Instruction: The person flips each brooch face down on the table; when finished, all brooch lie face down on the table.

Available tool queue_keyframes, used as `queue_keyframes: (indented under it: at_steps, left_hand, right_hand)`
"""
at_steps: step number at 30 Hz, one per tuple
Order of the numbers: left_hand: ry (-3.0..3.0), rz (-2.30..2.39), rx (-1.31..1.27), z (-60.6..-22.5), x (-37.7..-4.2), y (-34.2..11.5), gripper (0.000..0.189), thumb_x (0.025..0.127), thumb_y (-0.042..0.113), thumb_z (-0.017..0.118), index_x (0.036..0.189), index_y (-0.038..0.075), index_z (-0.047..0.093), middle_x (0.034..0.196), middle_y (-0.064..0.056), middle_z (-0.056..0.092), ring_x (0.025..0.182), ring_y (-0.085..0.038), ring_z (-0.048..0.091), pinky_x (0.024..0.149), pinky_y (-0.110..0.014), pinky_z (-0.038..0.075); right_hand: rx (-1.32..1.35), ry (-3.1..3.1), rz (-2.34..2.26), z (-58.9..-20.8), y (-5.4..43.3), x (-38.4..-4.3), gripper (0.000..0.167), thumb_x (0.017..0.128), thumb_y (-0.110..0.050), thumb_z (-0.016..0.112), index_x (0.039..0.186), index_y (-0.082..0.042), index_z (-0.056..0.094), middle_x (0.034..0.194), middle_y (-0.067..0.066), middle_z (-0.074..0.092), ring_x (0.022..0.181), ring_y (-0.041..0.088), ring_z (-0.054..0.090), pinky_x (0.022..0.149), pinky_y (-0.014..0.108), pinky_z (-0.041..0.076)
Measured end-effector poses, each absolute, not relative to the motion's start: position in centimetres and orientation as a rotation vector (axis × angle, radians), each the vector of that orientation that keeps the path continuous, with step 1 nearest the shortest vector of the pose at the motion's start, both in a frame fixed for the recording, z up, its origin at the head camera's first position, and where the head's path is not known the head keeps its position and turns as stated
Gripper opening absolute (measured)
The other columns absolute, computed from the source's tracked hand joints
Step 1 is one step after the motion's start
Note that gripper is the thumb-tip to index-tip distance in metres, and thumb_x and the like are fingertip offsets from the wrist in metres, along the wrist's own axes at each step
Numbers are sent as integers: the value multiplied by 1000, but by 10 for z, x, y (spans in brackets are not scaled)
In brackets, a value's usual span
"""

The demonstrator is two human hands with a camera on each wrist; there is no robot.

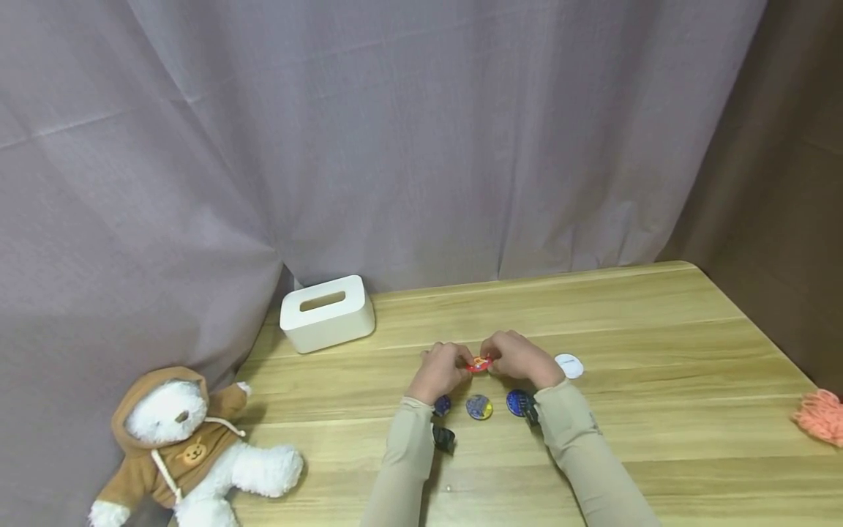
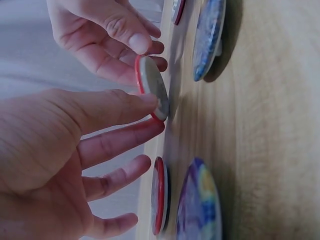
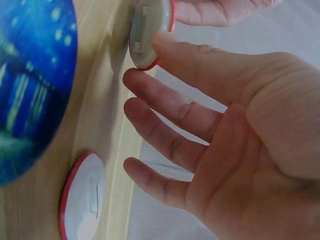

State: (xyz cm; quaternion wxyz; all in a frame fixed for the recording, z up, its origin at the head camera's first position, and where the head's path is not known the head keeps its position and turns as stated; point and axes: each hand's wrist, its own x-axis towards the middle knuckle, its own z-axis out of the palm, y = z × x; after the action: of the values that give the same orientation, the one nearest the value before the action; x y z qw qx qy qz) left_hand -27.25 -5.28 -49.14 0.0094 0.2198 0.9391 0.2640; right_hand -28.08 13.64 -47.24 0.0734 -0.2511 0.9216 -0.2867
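Above a wooden table (image 1: pixel 658 329), head view, left hand (image 1: pixel 440 372) and right hand (image 1: pixel 520 360) pinch a red badge (image 1: pixel 479 364), not yet laid down; three patterned badges (image 1: pixel 479 407) lie face-up. Left wrist: spare fingers (image 2: pixel 117 179) spread. Right wrist: likewise; white-backed badge (image 3: pixel 84 197) lies face-down.

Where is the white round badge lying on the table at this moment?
In the head view, the white badge lies on the table, just to the right of the right hand.
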Motion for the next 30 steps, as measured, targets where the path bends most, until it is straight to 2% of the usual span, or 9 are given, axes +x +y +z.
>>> queue_keyframes:
  at_steps: [4,8,13,17,22,30]
  left_hand:
    - [2932,855,689,-491,-274,-53,13,80,6,80,88,17,76,91,5,75,89,-19,56,93,-56,36]
    - [2931,881,686,-491,-274,-55,14,83,6,78,91,17,77,91,7,76,90,-17,59,93,-53,36]
    - [2934,932,704,-489,-274,-57,15,86,5,76,94,17,77,92,6,77,96,-20,65,91,-52,36]
    - [2954,952,733,-488,-276,-56,14,87,5,75,95,17,77,94,2,77,98,-20,69,91,-52,41]
    - [2960,992,754,-488,-277,-53,15,86,4,75,94,16,78,94,0,77,94,-17,72,90,-48,46]
    - [2955,1034,722,-490,-276,-50,9,87,9,78,92,16,77,86,3,77,80,-9,70,82,-37,51]
  right_hand:
    - [-751,2773,-903,-473,140,-283,12,82,4,70,87,-6,73,79,2,70,71,16,55,72,38,47]
    - [-729,2779,-917,-473,141,-283,11,86,2,69,89,-7,74,81,-1,70,75,17,54,76,41,45]
    - [-727,2773,-949,-473,144,-283,14,87,4,66,89,-6,75,80,-2,69,73,15,54,73,37,46]
    - [-747,2794,-990,-471,146,-283,15,85,6,66,86,-6,74,77,0,70,69,14,53,70,36,45]
    - [-750,2827,-1005,-469,149,-282,17,82,8,68,85,-7,74,77,0,71,71,14,55,72,38,46]
    - [-711,2816,-1015,-470,153,-282,17,82,9,68,85,-6,74,79,0,71,73,13,59,74,38,50]
